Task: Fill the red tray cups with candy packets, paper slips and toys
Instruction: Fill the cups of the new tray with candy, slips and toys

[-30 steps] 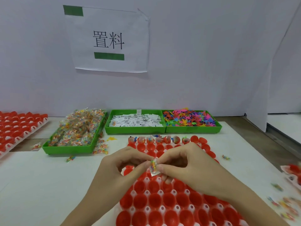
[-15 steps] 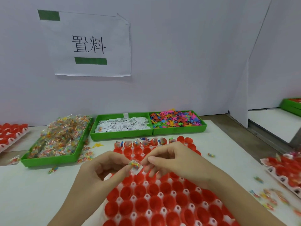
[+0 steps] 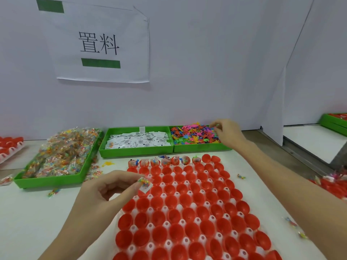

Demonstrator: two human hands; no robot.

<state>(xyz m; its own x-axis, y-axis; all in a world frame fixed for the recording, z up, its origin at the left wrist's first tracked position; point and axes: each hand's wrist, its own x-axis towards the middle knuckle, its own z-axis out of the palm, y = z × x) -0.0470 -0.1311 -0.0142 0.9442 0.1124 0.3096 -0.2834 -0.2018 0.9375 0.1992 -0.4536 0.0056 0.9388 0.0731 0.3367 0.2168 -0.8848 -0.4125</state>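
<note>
Red plastic tray of cups (image 3: 189, 209) sits centre-desk, only its far row filled. Left hand (image 3: 105, 192) pinches a clear candy packet with a white paper slip (image 3: 145, 184) over it, kit staged. Right hand (image 3: 226, 133) fingers curled into the green bin of coloured plastic toys (image 3: 193, 136), likely picking one.

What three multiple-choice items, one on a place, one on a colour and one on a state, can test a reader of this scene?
1. Where is the right hand?
A. over the toy bin
B. over the candy bin
C. on the red tray

2. What colour are the three bins?
A. blue
B. green
C. white

3. What does the left hand do?
A. lies flat
B. pinches a candy packet with a paper slip
C. grips a cup

Key: 1 A, it reaches among the coloured toys; 2 B, all walls are green; 3 B, thumb and fingers pinch it above the red tray.
</note>
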